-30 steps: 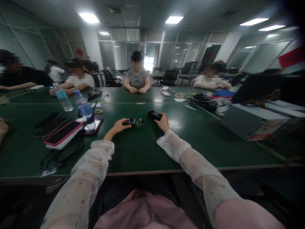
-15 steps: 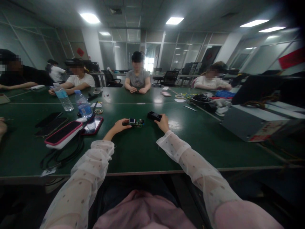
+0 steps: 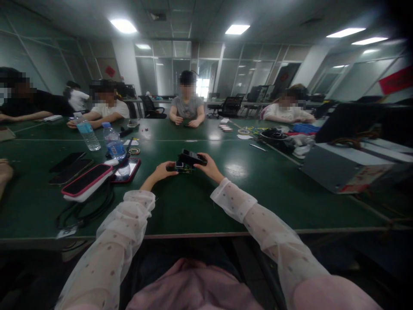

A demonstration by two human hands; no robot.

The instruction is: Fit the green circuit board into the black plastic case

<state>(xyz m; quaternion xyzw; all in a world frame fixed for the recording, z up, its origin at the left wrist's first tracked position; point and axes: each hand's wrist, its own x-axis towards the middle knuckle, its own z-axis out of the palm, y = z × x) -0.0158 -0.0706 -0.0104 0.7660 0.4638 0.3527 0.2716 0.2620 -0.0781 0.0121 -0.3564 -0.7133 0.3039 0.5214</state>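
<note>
Centre of the frame, head view: I see the left hand [image 3: 164, 171] with thumb and fingers curled on the left end of a circuit board [image 3: 186, 170] bearing a small screen [image 3: 179, 164], and the right hand [image 3: 209, 167] with its digits closed on the right end of a black case [image 3: 191, 156]. Each grip is narrowed to the part it holds; neither hand is free. The board is low over the green table [image 3: 180, 211], and whether it touches the surface I cannot tell. What has just changed is the case's place: it now slants across the board's upper edge and hides some of it, which I take to mean that the two parts are being brought together; from this angle, contact between them cannot be confirmed. Compared with the frame half a second earlier, the case has shifted leftward from a spot well apart from the board, and the right hand has travelled with it, while the left hand and the board keep practically the same position.
</note>
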